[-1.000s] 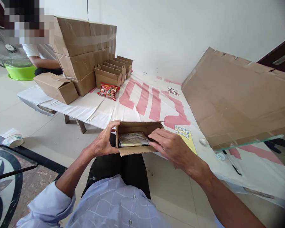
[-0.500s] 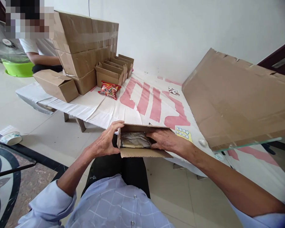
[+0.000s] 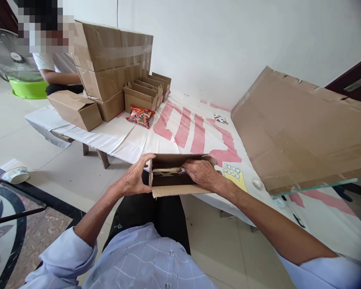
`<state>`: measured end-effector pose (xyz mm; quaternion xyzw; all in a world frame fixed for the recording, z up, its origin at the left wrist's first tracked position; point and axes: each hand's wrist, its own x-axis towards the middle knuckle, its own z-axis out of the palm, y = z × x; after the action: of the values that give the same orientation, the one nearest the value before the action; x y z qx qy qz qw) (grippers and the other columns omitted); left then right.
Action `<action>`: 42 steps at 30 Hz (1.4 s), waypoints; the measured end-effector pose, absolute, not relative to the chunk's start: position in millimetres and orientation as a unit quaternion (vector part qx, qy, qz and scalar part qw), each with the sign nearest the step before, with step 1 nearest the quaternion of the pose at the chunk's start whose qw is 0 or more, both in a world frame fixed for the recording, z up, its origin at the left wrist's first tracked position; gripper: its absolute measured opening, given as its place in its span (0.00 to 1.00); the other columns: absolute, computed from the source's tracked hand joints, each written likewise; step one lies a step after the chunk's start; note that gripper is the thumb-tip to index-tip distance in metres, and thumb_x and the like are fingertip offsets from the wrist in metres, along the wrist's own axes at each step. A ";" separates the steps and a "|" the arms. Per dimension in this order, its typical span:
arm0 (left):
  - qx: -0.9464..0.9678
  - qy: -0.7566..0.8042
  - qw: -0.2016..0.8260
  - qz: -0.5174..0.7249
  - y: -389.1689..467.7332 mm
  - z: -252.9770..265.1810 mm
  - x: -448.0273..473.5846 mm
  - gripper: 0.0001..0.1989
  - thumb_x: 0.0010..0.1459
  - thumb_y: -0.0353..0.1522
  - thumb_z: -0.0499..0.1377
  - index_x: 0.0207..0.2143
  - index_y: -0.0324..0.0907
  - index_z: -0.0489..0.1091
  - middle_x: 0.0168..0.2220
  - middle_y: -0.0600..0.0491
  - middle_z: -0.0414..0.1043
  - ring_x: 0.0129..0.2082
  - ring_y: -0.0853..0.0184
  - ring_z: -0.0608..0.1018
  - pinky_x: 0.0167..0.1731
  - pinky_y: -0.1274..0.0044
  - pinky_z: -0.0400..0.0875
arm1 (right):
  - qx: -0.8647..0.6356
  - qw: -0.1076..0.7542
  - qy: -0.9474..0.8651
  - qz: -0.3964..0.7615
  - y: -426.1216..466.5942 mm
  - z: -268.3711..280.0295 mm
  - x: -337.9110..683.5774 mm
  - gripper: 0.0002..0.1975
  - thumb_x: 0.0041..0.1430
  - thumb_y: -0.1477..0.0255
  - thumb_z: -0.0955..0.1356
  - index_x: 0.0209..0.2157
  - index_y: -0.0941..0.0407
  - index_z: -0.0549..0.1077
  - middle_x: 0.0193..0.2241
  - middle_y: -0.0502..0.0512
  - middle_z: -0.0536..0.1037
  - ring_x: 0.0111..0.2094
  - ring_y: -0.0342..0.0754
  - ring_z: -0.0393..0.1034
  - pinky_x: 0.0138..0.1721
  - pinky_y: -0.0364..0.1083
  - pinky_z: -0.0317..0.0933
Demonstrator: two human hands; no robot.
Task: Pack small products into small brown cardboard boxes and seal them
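Observation:
An open cardboard box (image 3: 180, 191) is held above my lap at the edge of the cloth-covered table. My left hand (image 3: 136, 176) clasps its left end, thumb below and fingers at the upper corner. My right hand (image 3: 203, 173) reaches into the right half, its curled fingers on a pale crinkled packet (image 3: 168, 171). The packet stands on edge near the far wall, and its right part is hidden by the fingers. Past the box lies a red noodle packet (image 3: 140, 117). Right of it is a yellow card with blue drawings (image 3: 235, 176).
Taped cartons (image 3: 105, 48) are stacked at the back left beside several open boxes (image 3: 141, 95) and a closed box (image 3: 75, 109). A seated person (image 3: 58, 66) is behind them. A large cardboard sheet (image 3: 301, 132) leans on the right. A fan (image 3: 6, 56) stands far left.
The packet inside the box has gone from lying flat to standing on edge by the far wall. My right hand has shifted slightly left, and my left hand keeps its hold.

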<state>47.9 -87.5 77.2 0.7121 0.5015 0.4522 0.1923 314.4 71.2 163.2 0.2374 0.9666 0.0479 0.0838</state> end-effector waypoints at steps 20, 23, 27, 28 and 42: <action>0.650 0.500 0.291 0.493 0.6 74.4 3.1 0.67 0.46 0.39 0.79 0.81 0.53 0.43 0.76 0.35 0.59 0.73 0.35 0.67 0.59 0.54 0.75 | 0.313 -0.452 0.832 -0.076 87.6 279.6 365.7 0.14 0.73 0.62 0.68 0.38 0.53 0.83 0.27 0.50 0.77 0.30 0.48 0.70 0.32 0.46 0.63; 0.634 0.502 0.293 0.510 27.3 73.3 -8.4 0.70 0.45 0.41 0.79 0.81 0.52 0.42 0.76 0.32 0.58 0.72 0.33 0.68 0.58 0.51 0.75 | 0.330 -0.468 0.811 -0.117 88.0 279.1 377.4 0.15 0.71 0.59 0.69 0.37 0.53 0.83 0.26 0.49 0.77 0.29 0.48 0.68 0.31 0.46 0.62; 0.634 0.514 0.274 0.509 36.7 68.7 -9.7 0.68 0.45 0.42 0.79 0.81 0.53 0.43 0.78 0.32 0.54 0.73 0.33 0.66 0.57 0.51 0.76 | 0.344 -0.422 0.816 -0.195 85.3 259.6 383.3 0.16 0.68 0.57 0.70 0.34 0.53 0.82 0.27 0.50 0.78 0.30 0.47 0.69 0.32 0.45 0.63; 0.636 0.520 0.259 0.508 33.5 66.7 -7.8 0.67 0.46 0.42 0.79 0.81 0.53 0.45 0.78 0.33 0.53 0.74 0.33 0.65 0.57 0.52 0.76 | 0.346 -0.410 0.817 -0.211 84.1 253.7 383.6 0.16 0.68 0.57 0.70 0.33 0.53 0.82 0.27 0.50 0.78 0.30 0.48 0.69 0.32 0.45 0.63; 0.491 0.447 0.396 0.634 -50.6 67.4 74.5 0.30 0.60 0.51 0.70 0.57 0.43 0.76 0.46 0.46 0.84 0.39 0.61 0.84 0.34 0.74 0.80 | 0.337 -0.313 0.813 -0.358 75.8 188.8 362.8 0.20 0.68 0.53 0.69 0.32 0.55 0.80 0.26 0.51 0.76 0.29 0.47 0.65 0.31 0.46 0.59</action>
<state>74.5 -50.6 67.4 0.4909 0.4475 0.6343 0.3955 362.8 75.8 188.8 0.3369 0.8127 -0.3576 -0.3133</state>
